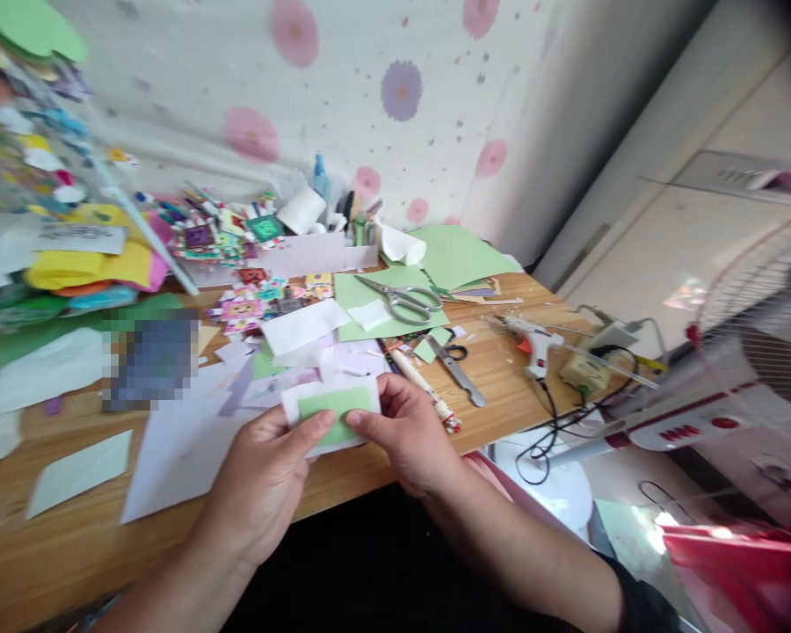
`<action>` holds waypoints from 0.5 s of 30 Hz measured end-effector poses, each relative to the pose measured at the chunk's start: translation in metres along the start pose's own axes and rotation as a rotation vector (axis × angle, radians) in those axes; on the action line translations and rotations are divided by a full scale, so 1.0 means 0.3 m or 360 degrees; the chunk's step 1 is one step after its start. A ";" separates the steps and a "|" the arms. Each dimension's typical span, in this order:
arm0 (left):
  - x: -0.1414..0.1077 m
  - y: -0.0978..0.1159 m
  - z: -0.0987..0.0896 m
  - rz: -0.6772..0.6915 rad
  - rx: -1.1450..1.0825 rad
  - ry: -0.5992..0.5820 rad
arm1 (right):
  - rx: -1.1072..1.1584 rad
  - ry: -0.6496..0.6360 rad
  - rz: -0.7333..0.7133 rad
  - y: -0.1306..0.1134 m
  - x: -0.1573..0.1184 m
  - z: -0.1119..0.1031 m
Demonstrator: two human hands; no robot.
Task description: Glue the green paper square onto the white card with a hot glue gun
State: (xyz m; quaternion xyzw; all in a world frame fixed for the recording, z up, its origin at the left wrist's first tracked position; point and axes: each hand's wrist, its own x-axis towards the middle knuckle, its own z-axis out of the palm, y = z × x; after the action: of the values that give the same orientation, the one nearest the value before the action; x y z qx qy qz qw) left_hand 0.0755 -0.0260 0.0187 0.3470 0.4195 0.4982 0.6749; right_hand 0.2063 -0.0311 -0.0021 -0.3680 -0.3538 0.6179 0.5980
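Observation:
Between my two hands, just over the table's front edge, is a small white paper piece with a green paper rectangle [330,404] on its face. My left hand [264,470] pinches its left side, thumb pressed on the green. From the right, my right hand [412,431] grips the other side with its thumb also on the green; the fingers behind are partly hidden. Beyond the hands, grey scissors [405,303] rest on a green sheet [352,325]. A second pair of scissors with black handles [458,369] lies to the right, beside a cream-coloured stick-like pen [422,387].
A white glue gun [533,343] with a trailing cord lies at the table's right end, near a power strip [593,360]. White sheets [177,440] cover the left middle. Colourful paper cutouts [241,308] pile up at the back. A fan [758,352] stands at right.

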 end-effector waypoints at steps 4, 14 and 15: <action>0.013 -0.008 0.026 -0.0102 -0.0008 0.0034 | -0.0532 0.0143 -0.0322 -0.045 -0.010 -0.127; 0.059 -0.011 0.066 -0.0079 0.0183 0.0134 | -0.2256 0.1575 -0.0246 -0.321 -0.055 -0.631; 0.059 -0.010 0.061 -0.0056 0.0219 0.0131 | -0.2285 0.1576 -0.0179 -0.323 -0.039 -0.634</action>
State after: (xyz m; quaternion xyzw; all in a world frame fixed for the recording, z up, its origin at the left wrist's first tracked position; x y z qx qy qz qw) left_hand 0.0961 -0.0105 0.0197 0.3643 0.4862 0.4702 0.6402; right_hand 0.4199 -0.0398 -0.0079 -0.8639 -0.3746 -0.0157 0.3362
